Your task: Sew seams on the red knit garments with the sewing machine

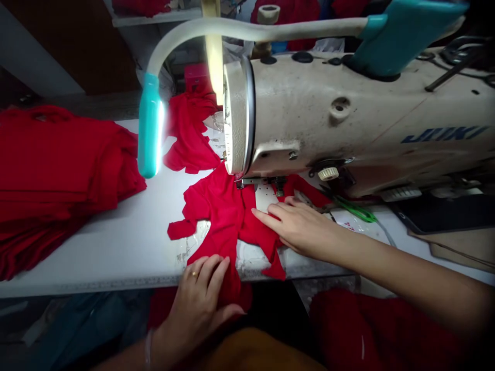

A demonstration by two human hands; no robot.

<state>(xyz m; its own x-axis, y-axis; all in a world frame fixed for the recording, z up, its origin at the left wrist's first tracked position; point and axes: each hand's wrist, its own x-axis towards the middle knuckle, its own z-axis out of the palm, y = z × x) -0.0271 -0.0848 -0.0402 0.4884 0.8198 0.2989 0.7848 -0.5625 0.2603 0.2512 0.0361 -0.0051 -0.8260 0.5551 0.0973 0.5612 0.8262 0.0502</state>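
Our left hand [199, 299], fingers lightly curved, and right hand [297, 226], fingers flat, press red knit fabric [220, 216] at the Juki sewing machine [328, 103]; slack pressure could bunch it.

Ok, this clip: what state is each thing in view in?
Left hand: open, fingers resting on the fabric.
Right hand: open, lying flat on the fabric.
Red fabric: spread out and rumpled, reaching the machine's needle area.
Lamp: lit.
Sewing machine: Juki, fabric beneath its head; whether it is running cannot be told.
Red stack: folded and piled.
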